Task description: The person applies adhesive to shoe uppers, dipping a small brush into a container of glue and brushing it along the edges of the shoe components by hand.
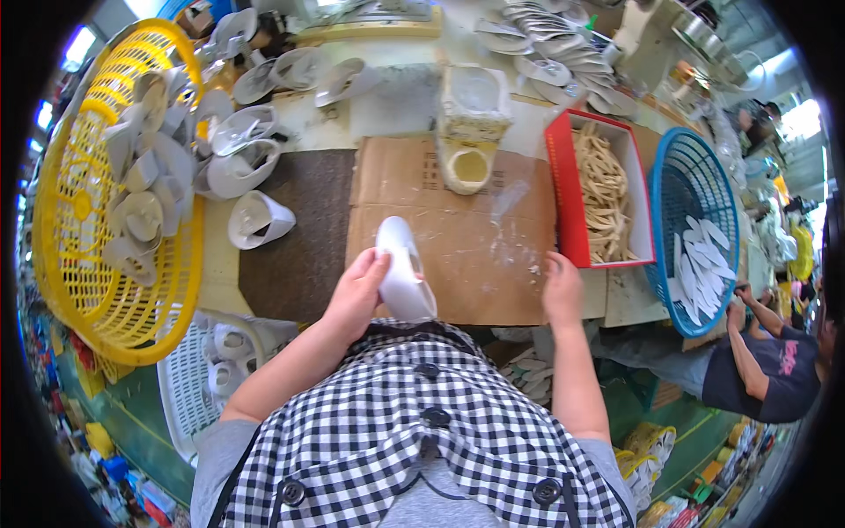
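Observation:
My left hand [359, 286] grips a white shoe upper [405, 273], curved and with an opening at its side, above the brown cardboard sheet [466, 255]. Over the sheet's right edge, just below the red box [570, 194], my right hand [562, 286] has its fingers drawn together; whatever they may hold is hidden or too small to make out. Beige strips [603, 189] fill that box. A glue-crusted container [475, 97] with a round opening sits at the far side of the cardboard. One more white upper [260, 220] lies on the dark mat to the left.
A yellow basket [66, 220] of white uppers stands at left, with more uppers heaped behind. The blue basket [660, 233] at right holds white flat pieces [700, 264]. Stacked insoles [550, 44] lie at the back right. Another person [766, 365] is at the far right.

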`<state>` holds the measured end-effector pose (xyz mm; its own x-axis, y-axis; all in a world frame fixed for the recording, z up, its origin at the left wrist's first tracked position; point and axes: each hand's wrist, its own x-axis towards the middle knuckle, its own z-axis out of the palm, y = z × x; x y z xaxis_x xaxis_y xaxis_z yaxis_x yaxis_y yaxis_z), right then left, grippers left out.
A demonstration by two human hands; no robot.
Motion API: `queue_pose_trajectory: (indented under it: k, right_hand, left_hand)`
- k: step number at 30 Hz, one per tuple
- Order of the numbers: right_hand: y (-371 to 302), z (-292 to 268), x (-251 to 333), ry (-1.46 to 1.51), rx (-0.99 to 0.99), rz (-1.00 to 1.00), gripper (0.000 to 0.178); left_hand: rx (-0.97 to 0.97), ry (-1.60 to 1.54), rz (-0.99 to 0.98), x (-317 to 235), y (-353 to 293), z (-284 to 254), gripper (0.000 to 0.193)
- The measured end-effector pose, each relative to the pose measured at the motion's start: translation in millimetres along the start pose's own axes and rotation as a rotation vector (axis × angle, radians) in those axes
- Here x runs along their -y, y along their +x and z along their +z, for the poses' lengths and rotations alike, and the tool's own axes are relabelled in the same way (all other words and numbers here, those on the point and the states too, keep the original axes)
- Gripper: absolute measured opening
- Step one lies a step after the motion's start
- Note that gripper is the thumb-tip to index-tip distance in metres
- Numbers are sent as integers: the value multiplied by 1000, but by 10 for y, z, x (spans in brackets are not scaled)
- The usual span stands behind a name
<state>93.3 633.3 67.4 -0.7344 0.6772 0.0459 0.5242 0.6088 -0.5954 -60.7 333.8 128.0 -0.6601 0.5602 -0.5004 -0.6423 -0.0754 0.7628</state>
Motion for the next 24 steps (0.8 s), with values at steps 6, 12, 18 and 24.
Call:
queue_pose_trajectory:
  k: [6,12,18,24]
  right_hand:
    - [33,99,-280,-241,-3,-17,32]
    - [190,173,-64,-463,-56,165,34]
    - [268,134,-157,-513,134,139,27]
    - [290,65,-246,-567,211,187,24]
  left_hand:
    - [100,64,6,-72,-25,83,66]
    - [65,104,19,-83,-86,135,80]
    - [7,179,101,60,-74,94,68]
    - [45,-9,-10,2,-110,92,47]
